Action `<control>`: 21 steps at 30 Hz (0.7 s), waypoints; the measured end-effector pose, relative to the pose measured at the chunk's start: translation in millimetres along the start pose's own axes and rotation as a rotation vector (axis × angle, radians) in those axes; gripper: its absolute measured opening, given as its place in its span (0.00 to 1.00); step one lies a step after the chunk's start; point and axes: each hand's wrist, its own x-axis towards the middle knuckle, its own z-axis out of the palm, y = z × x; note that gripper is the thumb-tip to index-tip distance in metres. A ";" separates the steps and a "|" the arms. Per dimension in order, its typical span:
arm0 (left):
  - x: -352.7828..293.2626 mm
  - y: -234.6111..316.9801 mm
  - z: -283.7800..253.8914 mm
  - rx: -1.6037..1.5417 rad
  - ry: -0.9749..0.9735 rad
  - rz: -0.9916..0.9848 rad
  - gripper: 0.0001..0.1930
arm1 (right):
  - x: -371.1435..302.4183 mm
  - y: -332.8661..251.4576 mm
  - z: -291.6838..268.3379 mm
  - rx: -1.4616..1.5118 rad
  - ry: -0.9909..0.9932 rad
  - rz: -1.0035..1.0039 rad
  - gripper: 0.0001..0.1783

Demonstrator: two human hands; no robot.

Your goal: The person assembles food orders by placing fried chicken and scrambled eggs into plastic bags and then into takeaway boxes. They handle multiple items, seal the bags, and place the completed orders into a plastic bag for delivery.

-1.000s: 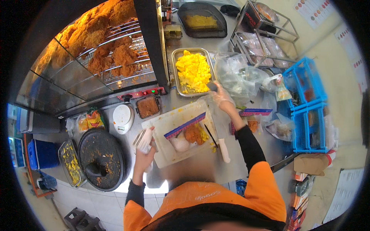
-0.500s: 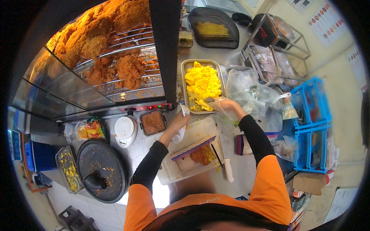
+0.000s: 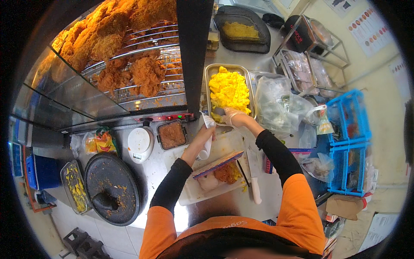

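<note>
Fried chicken (image 3: pixel 125 56) glows on the warmer racks, a round black lid (image 3: pixel 112 187) sits by the white scale (image 3: pixel 140 142), and blue baskets (image 3: pixel 351 146) stack at right.

White paper sleeve (image 3: pixel 206 140): long, narrow, held near-upright and slightly tilted, just below the tray's near edge. Steel tray (image 3: pixel 210 71): rectangular, on the tabletop, heaped with bright yellow scrambled egg (image 3: pixel 228 88).

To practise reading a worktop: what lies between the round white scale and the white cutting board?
In the head view, a small rectangular tub of brown sauce sits between the round white scale and the white cutting board.
</note>
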 end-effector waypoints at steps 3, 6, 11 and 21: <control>-2.6 -3.7 -1.1 -0.019 -0.017 0.003 0.09 | -8.9 -15.6 -3.5 -0.113 -0.031 0.086 0.32; -3.0 -2.8 -1.2 -0.028 -0.016 -0.004 0.09 | -16.5 -22.7 -3.3 -0.210 -0.011 0.143 0.38; -7.0 8.5 -6.4 -0.083 -0.088 -0.038 0.10 | -3.5 2.8 1.0 -0.270 -0.123 0.016 0.33; -119.9 31.0 -48.1 0.282 0.023 0.134 0.14 | -157.5 90.5 -13.6 1.203 0.302 0.176 0.37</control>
